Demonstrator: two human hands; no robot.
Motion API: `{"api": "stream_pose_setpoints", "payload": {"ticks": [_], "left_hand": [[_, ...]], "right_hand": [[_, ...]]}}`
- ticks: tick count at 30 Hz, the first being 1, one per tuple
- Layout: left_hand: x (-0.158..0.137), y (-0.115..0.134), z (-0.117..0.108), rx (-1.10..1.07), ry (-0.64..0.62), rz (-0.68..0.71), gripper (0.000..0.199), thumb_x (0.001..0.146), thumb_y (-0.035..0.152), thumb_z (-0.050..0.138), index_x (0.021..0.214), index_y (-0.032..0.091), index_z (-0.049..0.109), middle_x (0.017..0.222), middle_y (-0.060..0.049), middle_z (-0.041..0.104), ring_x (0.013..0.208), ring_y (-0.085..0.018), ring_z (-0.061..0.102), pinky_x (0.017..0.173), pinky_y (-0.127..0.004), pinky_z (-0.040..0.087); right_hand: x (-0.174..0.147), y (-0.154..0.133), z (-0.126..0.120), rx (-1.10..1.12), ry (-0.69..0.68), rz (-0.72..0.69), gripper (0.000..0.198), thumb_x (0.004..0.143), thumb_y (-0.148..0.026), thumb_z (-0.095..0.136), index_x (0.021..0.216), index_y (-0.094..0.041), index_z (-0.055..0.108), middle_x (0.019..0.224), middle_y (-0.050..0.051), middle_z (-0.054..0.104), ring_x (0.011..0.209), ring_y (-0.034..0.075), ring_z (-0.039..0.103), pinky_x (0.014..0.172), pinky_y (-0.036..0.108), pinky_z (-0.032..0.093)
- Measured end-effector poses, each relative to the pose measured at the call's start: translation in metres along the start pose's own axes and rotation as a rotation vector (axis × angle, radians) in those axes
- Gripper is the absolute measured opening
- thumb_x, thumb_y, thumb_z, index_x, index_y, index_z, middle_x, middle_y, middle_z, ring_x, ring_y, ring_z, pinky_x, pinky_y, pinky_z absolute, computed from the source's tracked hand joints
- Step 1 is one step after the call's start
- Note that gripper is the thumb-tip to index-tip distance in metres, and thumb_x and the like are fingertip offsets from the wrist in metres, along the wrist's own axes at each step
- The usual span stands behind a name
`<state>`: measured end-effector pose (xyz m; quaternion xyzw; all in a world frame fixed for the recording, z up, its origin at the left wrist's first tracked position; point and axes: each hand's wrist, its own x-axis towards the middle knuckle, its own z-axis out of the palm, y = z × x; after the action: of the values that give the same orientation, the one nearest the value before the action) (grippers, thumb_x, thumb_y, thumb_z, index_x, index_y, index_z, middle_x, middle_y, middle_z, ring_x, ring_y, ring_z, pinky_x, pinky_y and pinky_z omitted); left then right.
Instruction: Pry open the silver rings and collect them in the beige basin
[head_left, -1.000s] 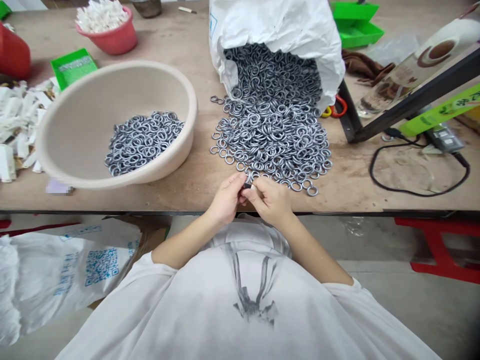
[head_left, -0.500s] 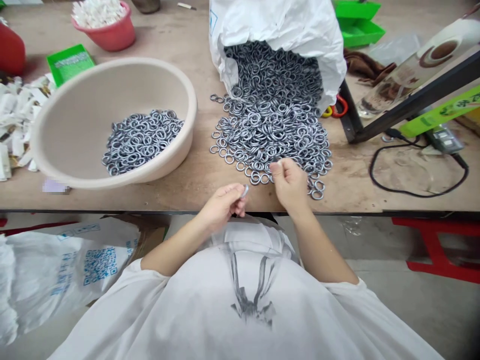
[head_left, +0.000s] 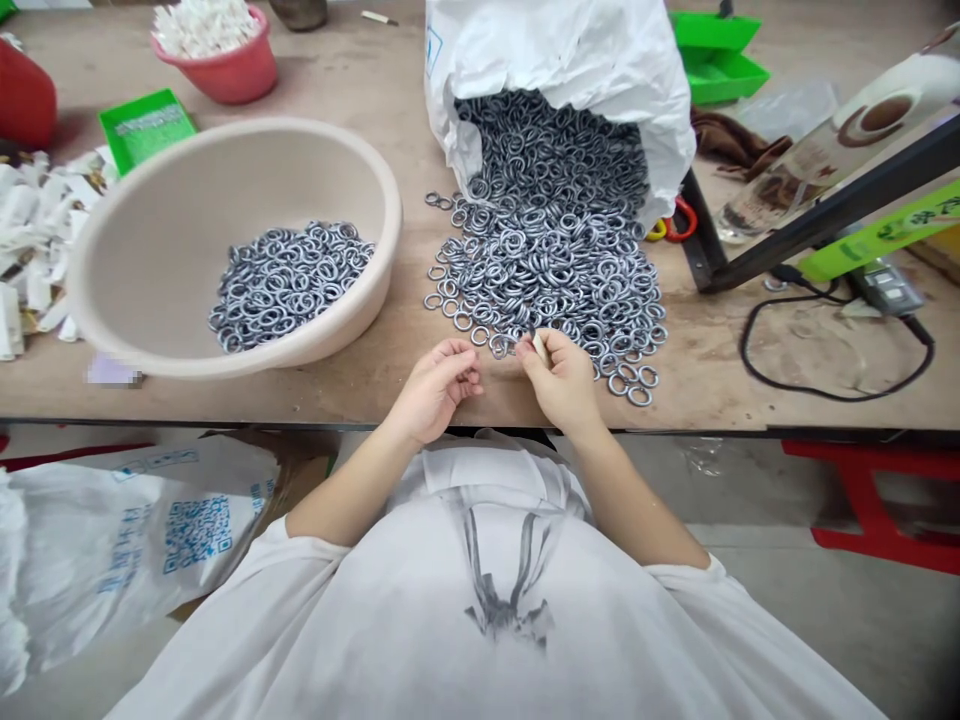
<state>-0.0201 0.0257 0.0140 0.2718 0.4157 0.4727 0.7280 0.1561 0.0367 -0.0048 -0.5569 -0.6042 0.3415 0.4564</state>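
Observation:
Near the table's front edge, my left hand (head_left: 441, 388) has its fingers loosely curled and apart, with no object visible in it. To its right, my right hand (head_left: 564, 380) is closed around a small pale stick-like tool (head_left: 540, 348) with a dark tip; its exact kind is unclear. The tip lies by the front of a spread pile of grey metal-looking rings (head_left: 540, 260). These rings spill from a white sack (head_left: 555, 45) lying on its side. More rings (head_left: 292, 285) lie inside a large beige basin (head_left: 172, 190) on the left.
Behind the basin are a green tray (head_left: 150, 130) and a pink bowl (head_left: 232, 75) of white pieces. White parts (head_left: 45, 230) are heaped at far left. On the right stand a black metal frame (head_left: 787, 225) and a bottle (head_left: 817, 150); a black cable (head_left: 742, 350) loops on the table.
The ring seen in my left fingertips is no longer visible there, and that hand has moved slightly up and left. My right hand has shifted a little down and left, showing the pale tool more.

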Motion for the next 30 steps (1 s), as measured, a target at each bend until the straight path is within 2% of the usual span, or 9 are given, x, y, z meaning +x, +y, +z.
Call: {"api": "stream_pose_setpoints", "payload": {"ticks": [2,4,8,12,16,18,20,25,30], "left_hand": [[0.003,-0.008,0.007,0.053,-0.022,0.038,0.033,0.074,0.039,0.08,0.088,0.018,0.059,0.073,0.005,0.052,0.059,-0.005,0.047,0.056,-0.017,0.045],[0.005,-0.016,0.012,0.124,-0.06,0.095,0.038,0.076,0.049,0.078,0.092,0.019,0.061,0.073,0.004,0.053,0.062,-0.007,0.047,0.055,-0.018,0.042],[0.005,-0.021,0.015,0.221,-0.044,0.283,0.042,0.078,0.058,0.074,0.09,0.019,0.065,0.081,0.0,0.061,0.072,-0.011,0.052,0.064,-0.022,0.043],[0.003,-0.017,0.012,0.286,-0.02,0.365,0.042,0.081,0.06,0.07,0.081,0.018,0.063,0.081,0.0,0.059,0.075,-0.011,0.051,0.067,-0.022,0.042],[0.001,-0.016,0.009,0.274,-0.085,0.229,0.048,0.079,0.064,0.069,0.077,0.018,0.057,0.068,0.003,0.049,0.06,-0.008,0.041,0.054,-0.021,0.034],[0.0,-0.017,0.01,0.252,-0.14,0.155,0.051,0.078,0.067,0.069,0.075,0.018,0.054,0.063,0.004,0.043,0.054,-0.007,0.034,0.049,-0.021,0.029],[-0.001,-0.018,0.012,0.236,-0.186,0.131,0.053,0.076,0.069,0.069,0.072,0.018,0.052,0.061,0.005,0.039,0.051,-0.007,0.03,0.048,-0.021,0.026],[-0.003,-0.017,0.018,0.237,-0.245,0.178,0.053,0.078,0.066,0.07,0.066,0.017,0.051,0.057,0.005,0.04,0.05,-0.006,0.031,0.049,-0.023,0.028],[-0.002,-0.015,0.016,0.208,-0.156,0.192,0.052,0.078,0.067,0.068,0.07,0.018,0.054,0.057,0.005,0.039,0.049,-0.007,0.028,0.048,-0.023,0.026]], "right_hand": [[-0.006,-0.008,0.004,0.292,-0.046,0.091,0.031,0.089,-0.053,0.064,0.083,-0.023,0.059,0.065,-0.004,0.052,0.052,0.011,0.043,0.052,0.026,0.036],[-0.013,-0.014,0.009,0.462,-0.099,0.155,0.038,0.083,-0.059,0.069,0.087,-0.023,0.059,0.065,-0.005,0.053,0.046,0.008,0.04,0.046,0.024,0.033],[-0.024,-0.017,0.018,0.545,-0.116,0.181,0.039,0.079,-0.058,0.074,0.087,-0.023,0.059,0.066,-0.006,0.053,0.046,0.007,0.04,0.044,0.023,0.033],[-0.027,-0.017,0.02,0.498,-0.115,0.134,0.036,0.079,-0.054,0.075,0.082,-0.022,0.058,0.066,-0.006,0.052,0.052,0.008,0.041,0.05,0.023,0.038],[-0.024,-0.02,0.014,0.482,-0.074,0.103,0.042,0.068,-0.049,0.086,0.09,-0.025,0.06,0.075,-0.004,0.056,0.065,0.012,0.05,0.062,0.026,0.047],[-0.02,-0.02,0.01,0.499,-0.132,0.096,0.047,0.065,-0.048,0.088,0.097,-0.025,0.063,0.081,-0.002,0.061,0.071,0.014,0.055,0.068,0.029,0.05],[-0.017,-0.018,0.008,0.509,-0.198,0.096,0.046,0.064,-0.051,0.088,0.094,-0.024,0.066,0.085,0.0,0.064,0.075,0.016,0.057,0.072,0.032,0.051],[-0.011,-0.016,0.006,0.5,-0.141,0.098,0.043,0.076,-0.064,0.075,0.076,-0.023,0.061,0.066,-0.003,0.054,0.062,0.014,0.048,0.063,0.03,0.044],[-0.02,-0.025,-0.006,0.175,-0.224,-0.184,0.046,0.095,-0.063,0.049,0.074,-0.023,0.058,0.069,0.0,0.054,0.065,0.016,0.048,0.065,0.031,0.038]]}}
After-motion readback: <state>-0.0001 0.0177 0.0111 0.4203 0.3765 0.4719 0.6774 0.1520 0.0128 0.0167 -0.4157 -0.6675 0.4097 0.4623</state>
